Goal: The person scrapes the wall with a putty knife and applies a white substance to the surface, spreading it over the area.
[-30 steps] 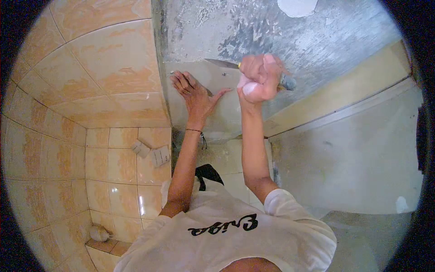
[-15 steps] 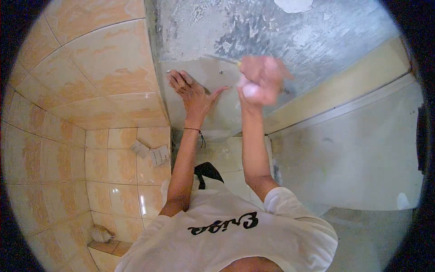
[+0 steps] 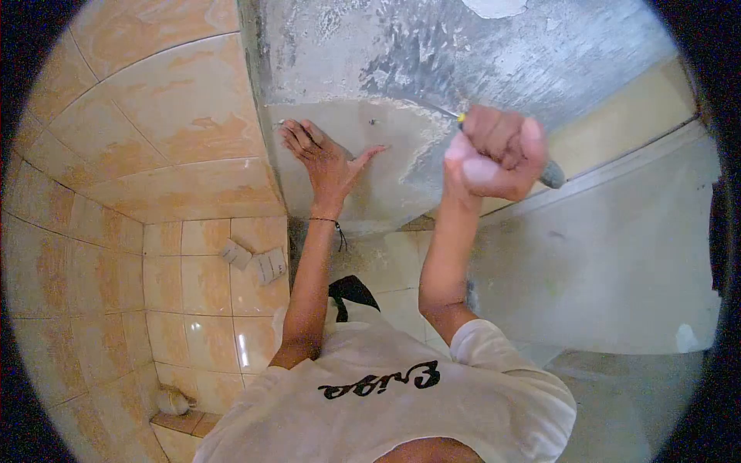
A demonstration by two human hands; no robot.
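Note:
My left hand (image 3: 328,163) lies with fingers and thumb spread on the smooth grey panel (image 3: 347,201), close to its left edge. My right hand (image 3: 498,153) is wrapped round a screwdriver-like tool (image 3: 553,176). The tool's dark handle end sticks out on the right of the fist, a yellow collar shows on its left, and a thin metal shaft points up and left. That shaft lies over the rough, blotchy grey surface (image 3: 432,62), near its ragged border with the smooth panel. A small dark mark (image 3: 373,121) is on the panel between my hands.
Orange and cream tiles (image 3: 185,131) cover the wall at left. Two small pale cards or pieces (image 3: 270,265) rest on the tiles below. A round pale object (image 3: 173,400) sits on a ledge at lower left. A large pale grey board (image 3: 602,270) is at right.
My right hand has moved right and slightly down with the tool, uncovering more of the ragged border. My left hand has stayed in nearly the same place.

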